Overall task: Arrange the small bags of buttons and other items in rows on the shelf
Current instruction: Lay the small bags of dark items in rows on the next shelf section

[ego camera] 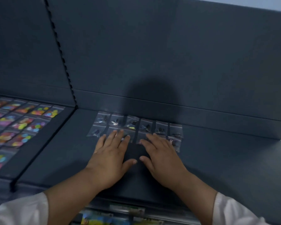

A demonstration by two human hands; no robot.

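Bags (137,127): I see small clear zip bags w/ dark bits, two rows, mid shelf (217,156) nr back wall.
L hand (111,157): flat, fingers spread, tips on front row.
R hand (161,157): same, holding nothing.
Far left: bags of bright buttons (23,122), rows.

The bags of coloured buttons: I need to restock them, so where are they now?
In the head view, the bags of coloured buttons lie in rows on the left shelf section, beyond the divider, left of the left hand.
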